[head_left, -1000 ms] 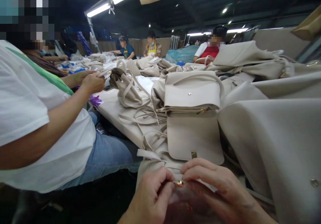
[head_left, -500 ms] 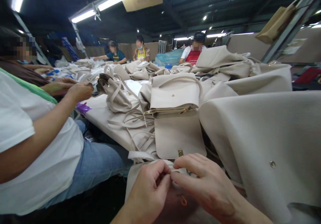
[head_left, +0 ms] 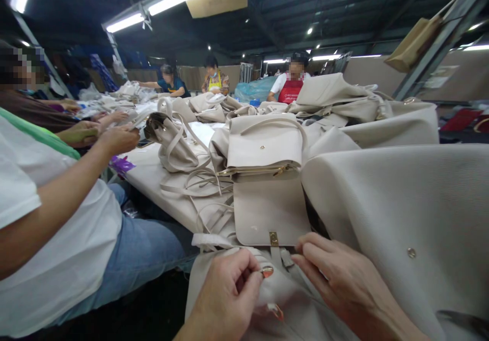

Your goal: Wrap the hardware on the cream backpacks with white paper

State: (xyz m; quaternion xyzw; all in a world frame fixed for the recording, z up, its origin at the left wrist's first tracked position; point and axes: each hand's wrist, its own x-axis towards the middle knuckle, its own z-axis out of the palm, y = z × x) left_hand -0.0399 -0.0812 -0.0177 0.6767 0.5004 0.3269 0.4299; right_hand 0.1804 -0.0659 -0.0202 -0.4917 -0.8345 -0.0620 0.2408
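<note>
My left hand [head_left: 229,292] pinches a small metal ring with an orange-red tint [head_left: 267,271] between thumb and forefinger. My right hand [head_left: 336,274] is to the right of it, thumb and fingers close together at a pale strap end [head_left: 286,258]; whether it holds anything is too small to tell. Beneath both hands lies a beige bag [head_left: 206,274], with another orange-tinted metal piece [head_left: 275,310] on it. Just beyond, an open beige bag [head_left: 267,203] has its flap hanging toward me, with a gold clasp [head_left: 273,238] at the flap's edge.
Large beige bags [head_left: 382,193] rise close on the right. Straps [head_left: 191,190] trail over the table [head_left: 153,178] at left. A person in a white shirt [head_left: 76,229] sits close on the left. Other people work across the table behind more bags.
My right hand has moved right, away from my left. The orange-tinted ring at my left fingertips now shows. The neighbour's hands have shifted slightly, and the view has turned a little.
</note>
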